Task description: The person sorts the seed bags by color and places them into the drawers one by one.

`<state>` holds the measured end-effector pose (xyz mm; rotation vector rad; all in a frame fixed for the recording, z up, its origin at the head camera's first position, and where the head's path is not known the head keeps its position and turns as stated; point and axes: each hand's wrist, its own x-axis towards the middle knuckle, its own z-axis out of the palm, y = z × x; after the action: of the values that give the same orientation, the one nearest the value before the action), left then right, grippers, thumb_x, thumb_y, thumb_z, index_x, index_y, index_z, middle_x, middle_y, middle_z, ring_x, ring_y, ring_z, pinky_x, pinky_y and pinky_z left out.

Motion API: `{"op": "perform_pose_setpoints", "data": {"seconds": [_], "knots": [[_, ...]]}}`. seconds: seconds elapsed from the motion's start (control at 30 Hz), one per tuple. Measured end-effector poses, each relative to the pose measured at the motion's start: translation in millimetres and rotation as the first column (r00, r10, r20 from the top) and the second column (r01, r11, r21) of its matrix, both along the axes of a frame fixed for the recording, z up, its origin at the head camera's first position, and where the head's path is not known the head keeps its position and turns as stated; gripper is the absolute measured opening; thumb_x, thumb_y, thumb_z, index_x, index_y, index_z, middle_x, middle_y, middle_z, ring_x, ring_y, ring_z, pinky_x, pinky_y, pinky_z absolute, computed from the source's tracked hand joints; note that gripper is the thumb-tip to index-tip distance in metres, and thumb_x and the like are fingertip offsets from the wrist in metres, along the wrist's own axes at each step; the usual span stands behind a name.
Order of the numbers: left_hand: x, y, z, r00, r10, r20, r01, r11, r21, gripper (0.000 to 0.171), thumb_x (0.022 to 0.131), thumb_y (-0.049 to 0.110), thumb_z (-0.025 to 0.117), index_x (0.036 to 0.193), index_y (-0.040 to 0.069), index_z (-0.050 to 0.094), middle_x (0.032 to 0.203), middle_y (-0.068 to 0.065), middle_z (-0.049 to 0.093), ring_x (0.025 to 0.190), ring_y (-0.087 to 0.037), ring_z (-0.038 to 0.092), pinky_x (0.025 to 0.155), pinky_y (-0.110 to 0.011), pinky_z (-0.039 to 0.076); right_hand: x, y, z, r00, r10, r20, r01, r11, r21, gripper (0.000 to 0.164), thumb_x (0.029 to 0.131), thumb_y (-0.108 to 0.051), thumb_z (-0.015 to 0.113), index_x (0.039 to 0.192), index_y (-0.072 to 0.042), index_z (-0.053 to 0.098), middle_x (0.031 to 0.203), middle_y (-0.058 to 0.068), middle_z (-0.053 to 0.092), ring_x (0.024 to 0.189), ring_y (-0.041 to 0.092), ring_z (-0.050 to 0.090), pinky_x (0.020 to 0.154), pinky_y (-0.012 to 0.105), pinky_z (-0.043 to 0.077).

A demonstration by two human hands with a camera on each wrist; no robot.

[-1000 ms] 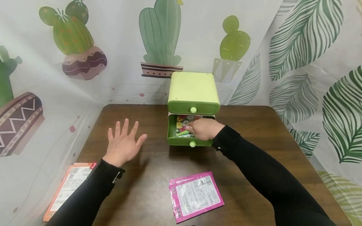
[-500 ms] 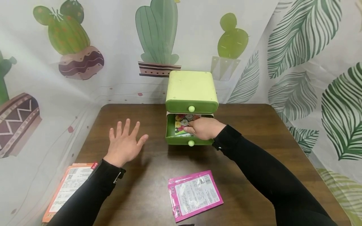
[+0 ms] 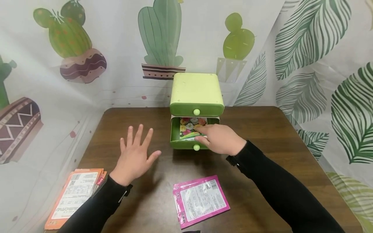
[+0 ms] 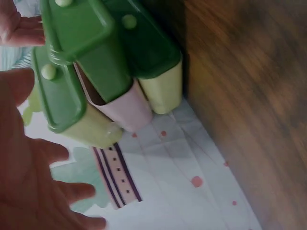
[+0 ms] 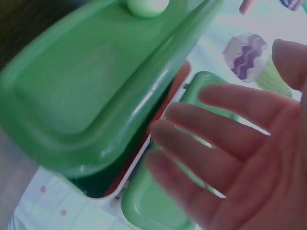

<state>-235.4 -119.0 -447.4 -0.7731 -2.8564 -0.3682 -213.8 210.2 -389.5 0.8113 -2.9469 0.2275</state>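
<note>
Backdrop (image 3: 125,38): white cloth printed with potted cacti and striped leaves; behind green cabinet (image 3: 196,88) and round to both sides. Table (image 3: 155,121): brown, wood-grained; under cabinet, extending left, right and forward of it. Black sleeves (image 3: 279,184): one reaching in from front left of cabinet, one from front right. Cabinet itself: three tiers, pale yellow-green top, darker green fronts; upright near table's back edge. Middle drawer (image 3: 183,145): pulled out forward from cabinet. Top drawer (image 3: 183,110) and bottom drawer (image 4: 144,45): pushed into cabinet.

Left hand (image 3: 136,158): left of cabinet and forward, well apart from it; back upward, fingers spread, holding nothing. Right hand (image 3: 221,139): at cabinet's front right, over right part of middle drawer; fingers extended, gripping nothing. Contact with drawer contents: cannot tell.

Orange packets (image 3: 74,194): far forward and left of cabinet, overlapping, printed label up, partly hidden by sleeve. Pink packet (image 3: 201,202): flat, directly forward of cabinet, label up; layered at left edge, count uncertain. Flower-print packet (image 3: 189,127): inside cabinet's middle drawer, picture side up, partly covered by right hand. Round knobs (image 3: 196,147): pale green, centred on cabinet's drawer fronts.
</note>
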Motion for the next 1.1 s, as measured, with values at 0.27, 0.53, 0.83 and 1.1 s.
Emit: {"op": "perform_pose_setpoints", "data": {"seconds": [0.27,0.53,0.83,1.1], "knots": [[46.7,11,-5.9,0.956,-0.236,-0.174,0.226,0.971,-0.073,0.089,0.091,0.056,0.060,0.157,0.005,0.027,0.163,-0.020,0.012,0.148,-0.043,0.004,0.113,-0.065,0.004,49.3,14,-22.4,0.881,0.113,-0.460,-0.207,0.965,-0.160,0.058,0.105,-0.041,0.047,0.139,0.005,0.055,0.142,0.022,0.052,0.130,0.033,0.050,0.101,0.049,0.043],[86.1,37,-36.9,0.919,-0.377,-0.113,0.345,0.910,-0.229,0.094,0.089,0.068,0.056,0.156,0.007,0.031,0.164,-0.017,0.007,0.149,-0.041,-0.001,0.113,-0.063,-0.004,86.9,11,-67.6,0.783,0.173,-0.598,-0.338,0.925,-0.174,0.074,0.101,-0.045,0.051,0.152,0.005,0.031,0.157,0.031,0.022,0.145,0.042,0.019,0.114,0.058,0.015],[101.8,64,-60.8,0.829,-0.549,0.108,0.544,0.745,-0.385,0.079,0.091,0.071,0.048,0.147,0.016,0.051,0.154,-0.013,0.040,0.145,-0.034,0.028,0.116,-0.059,0.005,125.1,13,-111.4,0.963,0.197,-0.183,-0.200,0.980,0.004,0.097,0.083,-0.053,0.074,0.156,-0.006,0.032,0.164,0.021,0.006,0.149,0.037,0.011,0.115,0.057,0.012],[107.2,76,-63.3,0.825,-0.513,0.236,0.562,0.709,-0.426,0.088,0.088,0.078,0.044,0.137,0.006,0.061,0.145,-0.012,0.052,0.134,-0.029,0.045,0.117,-0.053,0.009,131.7,6,-122.3,0.966,0.162,0.203,-0.200,0.962,0.186,0.073,0.082,-0.045,0.080,0.143,-0.012,0.055,0.151,0.013,0.043,0.137,0.023,0.041,0.103,0.053,0.042]]}}
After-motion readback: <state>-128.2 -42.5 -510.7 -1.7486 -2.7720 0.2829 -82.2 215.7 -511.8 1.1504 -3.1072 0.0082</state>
